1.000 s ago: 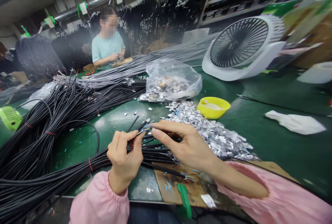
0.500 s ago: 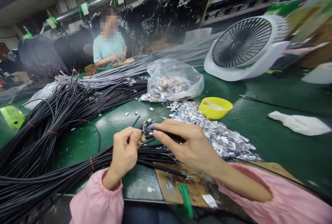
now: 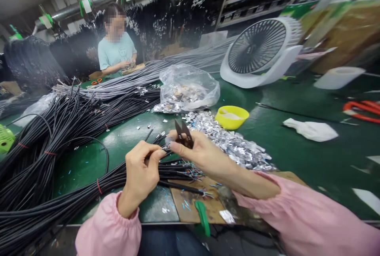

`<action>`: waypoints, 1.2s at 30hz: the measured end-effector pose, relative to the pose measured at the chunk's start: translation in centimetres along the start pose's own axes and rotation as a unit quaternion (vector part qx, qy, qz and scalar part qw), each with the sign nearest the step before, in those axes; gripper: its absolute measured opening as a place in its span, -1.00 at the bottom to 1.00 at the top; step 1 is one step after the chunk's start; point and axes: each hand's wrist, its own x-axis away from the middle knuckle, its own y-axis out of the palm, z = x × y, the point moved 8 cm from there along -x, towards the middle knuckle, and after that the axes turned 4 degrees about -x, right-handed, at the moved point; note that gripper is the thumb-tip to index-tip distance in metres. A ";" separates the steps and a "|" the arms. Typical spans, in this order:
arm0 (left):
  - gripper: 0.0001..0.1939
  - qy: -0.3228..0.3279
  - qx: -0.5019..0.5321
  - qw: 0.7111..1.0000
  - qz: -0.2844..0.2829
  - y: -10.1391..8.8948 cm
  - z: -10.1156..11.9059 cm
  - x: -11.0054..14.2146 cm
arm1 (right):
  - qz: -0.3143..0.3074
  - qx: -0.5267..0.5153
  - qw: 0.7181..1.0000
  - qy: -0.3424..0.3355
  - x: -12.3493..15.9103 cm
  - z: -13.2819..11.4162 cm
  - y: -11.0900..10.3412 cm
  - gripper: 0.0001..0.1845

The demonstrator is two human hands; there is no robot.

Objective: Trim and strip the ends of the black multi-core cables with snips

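My left hand (image 3: 141,175) is closed in a pinch on the end of a black cable (image 3: 167,150), partly hidden by the fingers. My right hand (image 3: 204,151) grips a pair of dark thread snips (image 3: 184,134), blades pointing up and slightly apart. Its thumb and index finger meet at the same cable end, where a finger seems to wear a greyish cover. Below both hands runs a bundle of black cables (image 3: 118,179) with a red tie, its stripped coloured wires (image 3: 191,172) fanning out beneath my right hand.
Silver foil scraps (image 3: 234,145) lie beyond my right hand, beside a yellow bowl (image 3: 231,117) and a clear plastic bag (image 3: 190,90). A white fan (image 3: 258,50) stands behind. More black cables (image 3: 65,133) fill the left. A co-worker (image 3: 117,50) sits across the table.
The snips have turned upright in my right hand, where before they lay mostly hidden under it. My right fingers have curled in to the cable end. The view has shifted slightly right.
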 end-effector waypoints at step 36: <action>-0.82 -0.037 -0.024 0.999 0.011 0.1 -0.3 -0.2 | 0.112 0.218 0.942 -0.230 1.6 -4.2 -1.3 -0.85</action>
